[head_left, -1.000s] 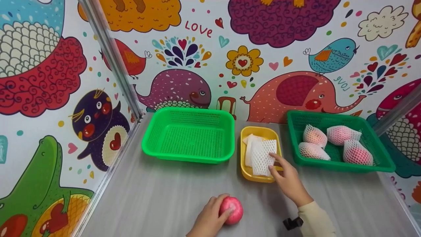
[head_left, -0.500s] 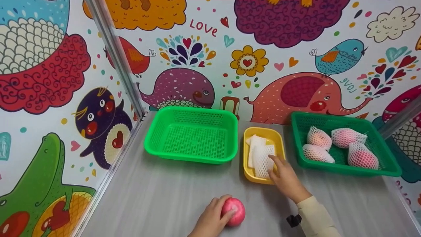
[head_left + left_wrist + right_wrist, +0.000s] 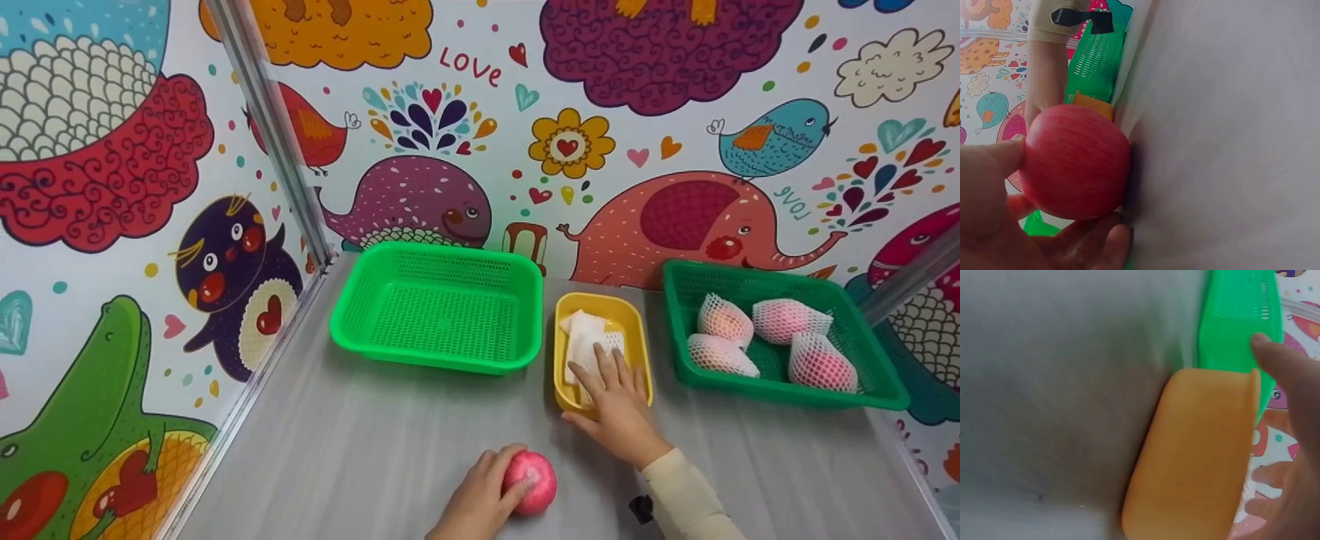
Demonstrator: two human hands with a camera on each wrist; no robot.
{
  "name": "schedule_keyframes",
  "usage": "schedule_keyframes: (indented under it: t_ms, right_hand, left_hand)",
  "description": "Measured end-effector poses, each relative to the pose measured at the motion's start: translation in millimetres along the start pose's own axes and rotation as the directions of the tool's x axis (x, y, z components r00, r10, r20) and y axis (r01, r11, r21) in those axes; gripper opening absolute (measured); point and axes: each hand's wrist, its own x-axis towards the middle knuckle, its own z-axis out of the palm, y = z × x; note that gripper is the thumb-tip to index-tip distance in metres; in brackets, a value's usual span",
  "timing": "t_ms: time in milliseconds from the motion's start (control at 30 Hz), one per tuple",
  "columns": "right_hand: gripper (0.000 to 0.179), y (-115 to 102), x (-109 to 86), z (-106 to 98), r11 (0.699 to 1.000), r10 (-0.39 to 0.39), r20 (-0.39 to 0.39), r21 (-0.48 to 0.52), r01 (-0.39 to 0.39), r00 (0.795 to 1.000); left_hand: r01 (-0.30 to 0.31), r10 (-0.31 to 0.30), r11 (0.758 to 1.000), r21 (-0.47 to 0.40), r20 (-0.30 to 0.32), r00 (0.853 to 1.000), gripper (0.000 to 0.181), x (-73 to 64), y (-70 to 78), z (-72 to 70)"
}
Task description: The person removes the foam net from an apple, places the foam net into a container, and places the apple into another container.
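My left hand point(image 3: 480, 491) grips a red apple point(image 3: 532, 484) low on the table; in the left wrist view the thumb lies on one side of the apple point(image 3: 1075, 163) and the curled fingers on the other. My right hand point(image 3: 622, 424) is spread over the front of a small yellow basin point(image 3: 641, 341), its fingers overlapping the white foam net sleeves point(image 3: 586, 341) inside. The right wrist view shows the outer wall of the yellow basin point(image 3: 1196, 455), with the thumb and fingers point(image 3: 1272, 473) beyond its rim.
A bright green basket point(image 3: 439, 356) with nothing in it stands left of the yellow basin. At the right, a darker green basket point(image 3: 787, 394) holds several net-wrapped fruits point(image 3: 787, 319). Brightly patterned wall panels point(image 3: 435, 75) rise behind and beside the grey table point(image 3: 360, 442).
My right hand has moved left from the basin's right edge to over its front, and its fingers have spread. The left hand still holds the apple in about the same spot.
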Motion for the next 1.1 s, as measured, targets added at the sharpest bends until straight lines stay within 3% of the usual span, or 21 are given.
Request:
schedule_keyframes:
  t_ms: [100, 267, 467, 633, 800, 933, 1100]
  right_hand:
    - [0.080, 4.5, -0.4, 9.2, 0.998, 0.060, 0.007, -0.005, -0.060, 0.998]
    - [0.079, 6.9, 0.0, 14.3, 0.992, 0.128, 0.134, 0.002, -0.129, 0.983]
    - [0.080, 5.6, 6.8, 12.0, 0.992, 0.125, 0.230, -0.016, -0.124, 0.965]
    - [0.078, 6.1, 13.5, 4.3, 0.990, 0.134, 0.325, -0.014, -0.137, 0.936]
    - [0.079, 5.7, 17.2, 1.0, 0.986, 0.157, 0.393, -0.008, -0.167, 0.906]
    - [0.078, 6.8, 17.5, 0.3, 0.984, 0.171, 0.402, -0.021, -0.177, 0.900]
    - [0.077, 3.7, 15.0, -0.6, 0.987, 0.148, 0.425, -0.005, -0.161, 0.893]
  left_hand:
    - [-0.045, 0.045, 0.998, 0.032, -0.018, 0.999, 0.055, -2.4, -1.6, 0.2]
    - [-0.064, 0.065, 0.997, 0.032, -0.033, 0.997, 0.056, -3.9, -1.9, -1.4]
    - [-0.092, 0.096, 0.994, 0.065, -0.067, 0.993, 0.053, -4.5, -0.2, -1.5]
    - [-0.126, 0.143, 0.979, 0.161, -0.099, 0.985, 0.064, -7.3, 7.7, -1.7]
    - [-0.155, 0.183, 0.955, 0.251, -0.092, 0.979, 0.081, -7.2, 13.2, 0.7]
    - [-0.198, 0.239, 0.928, 0.315, -0.098, 0.966, 0.084, -6.4, 13.2, 5.4]
    - [-0.175, 0.225, 0.941, 0.289, -0.149, 0.963, 0.077, -10.2, 17.1, -1.6]
